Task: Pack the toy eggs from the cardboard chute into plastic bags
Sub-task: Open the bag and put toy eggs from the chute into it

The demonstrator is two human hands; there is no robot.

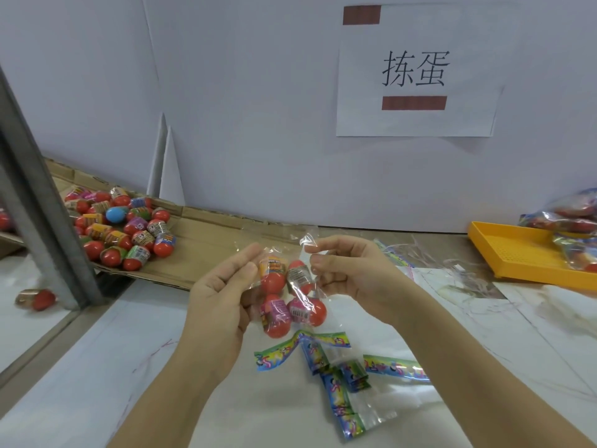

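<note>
A clear plastic bag (303, 295) hangs between my hands above the table, with several red toy eggs (274, 282) in coloured wrappers inside it. My left hand (223, 286) pinches the bag's left top edge. My right hand (349, 270) pinches the right top edge near the opening. At the left, the cardboard chute (206, 234) holds a pile of loose toy eggs (122, 227), mostly red, one blue. Several flat empty bags with printed headers (336, 370) lie on the table below my hands.
A yellow tray (510, 250) at the right holds filled bags of eggs (568, 221). A grey metal post (42, 218) stands at the left, with one egg (37, 299) lying beyond it. A white wall with a paper sign (416, 72) closes the back.
</note>
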